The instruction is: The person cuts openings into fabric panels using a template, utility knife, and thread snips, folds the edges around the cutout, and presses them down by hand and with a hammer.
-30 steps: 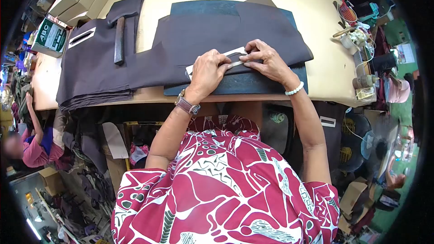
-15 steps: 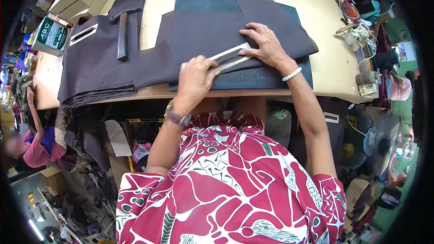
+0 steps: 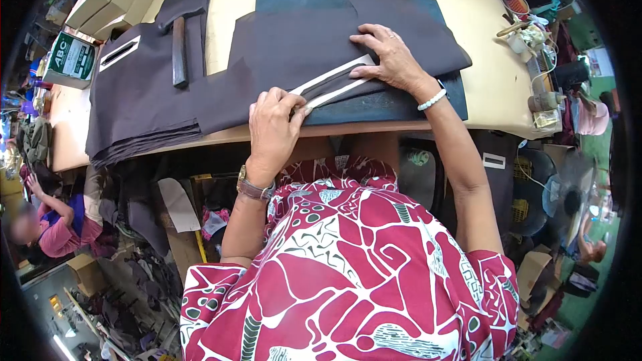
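A long pale slotted frame (image 3: 328,79) lies slanting across the dark cloth (image 3: 294,43), close to its near edge. My left hand (image 3: 273,122) pinches the frame's lower left end between thumb and fingers. At the upper right end, my right hand (image 3: 391,60) has its fingers spread over the cloth, with the thumb resting on the frame. Under the cloth is a dark blue-green board (image 3: 394,105), which shows along the near side. Dark fabric shows through the frame's slot.
A hammer (image 3: 178,53) rests on stacked dark cloth (image 3: 144,103) at the left, beside another slotted frame (image 3: 120,53). Behind are cardboard boxes (image 3: 110,0) and a green-white box (image 3: 69,60). A red basket (image 3: 515,0) stands right. Another person (image 3: 63,227) is at far left.
My left hand has moved left and down along the frame to its end. My right hand has shifted up and its fingers have spread. More of the frame is uncovered.
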Available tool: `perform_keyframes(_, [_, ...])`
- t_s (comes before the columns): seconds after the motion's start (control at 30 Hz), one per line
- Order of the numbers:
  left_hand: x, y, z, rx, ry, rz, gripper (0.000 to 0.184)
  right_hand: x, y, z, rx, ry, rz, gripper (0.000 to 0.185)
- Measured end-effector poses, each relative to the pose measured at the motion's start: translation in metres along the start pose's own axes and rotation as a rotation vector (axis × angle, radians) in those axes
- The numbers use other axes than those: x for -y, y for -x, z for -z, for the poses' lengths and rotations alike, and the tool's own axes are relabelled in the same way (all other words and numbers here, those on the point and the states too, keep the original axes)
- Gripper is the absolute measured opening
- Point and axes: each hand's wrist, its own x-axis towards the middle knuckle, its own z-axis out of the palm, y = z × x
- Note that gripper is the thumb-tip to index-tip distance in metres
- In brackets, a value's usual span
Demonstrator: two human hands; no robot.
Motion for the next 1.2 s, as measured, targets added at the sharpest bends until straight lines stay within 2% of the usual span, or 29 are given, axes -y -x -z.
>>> perform_keyframes(0.27, [0.011, -0.001, -0.003, -0.009, 0.096, 0.002, 0.019, 0.059, -0.016, -0.029, -0.018, -0.083, 0.185, 0.061])
perform_keyframes(0.53, [0.016, 0.011, 0.006, -0.081, 0.071, 0.022, 0.025, 0.036, -0.013, -0.017, 0.011, -0.064, 0.094, 0.064])
perform_keyframes(0.73, [0.018, 0.012, 0.005, -0.093, 0.072, 0.013, 0.025, 0.076, -0.020, -0.032, 0.063, -0.162, 0.192, 0.057])
perform_keyframes(0.87, [0.017, 0.012, 0.006, -0.039, 0.055, 0.041, 0.031, 0.078, -0.017, -0.037, 0.073, -0.225, 0.208, 0.062])
perform_keyframes(0.93, [0.017, 0.008, 0.013, 0.006, 0.084, 0.032, 0.036, 0.075, -0.017, -0.032, 0.125, -0.256, 0.227, 0.075])
perform_keyframes(1.0, [0.026, -0.005, 0.029, 0.168, 0.197, 0.080, 0.049, 0.069, -0.022, -0.023, 0.183, -0.353, 0.232, 0.078])
perform_keyframes(1.07, [0.049, -0.028, 0.030, -0.013, 0.044, 0.024, 0.057, 0.068, -0.033, -0.005, 0.170, -0.600, 0.029, 0.067])
perform_keyframes(1.13, [0.061, -0.058, 0.030, -0.185, -0.006, 0.127, 0.064, 0.059, -0.049, 0.008, 0.091, -0.709, -0.225, 0.051])
perform_keyframes(1.17, [0.079, -0.076, 0.020, -0.264, -0.084, 0.134, 0.065, 0.045, -0.057, 0.005, 0.000, -0.772, -0.262, 0.037])
perform_keyframes(1.2, [0.095, -0.092, 0.008, -0.342, -0.159, 0.143, 0.066, 0.039, -0.066, 0.013, -0.069, -0.807, -0.334, 0.032])
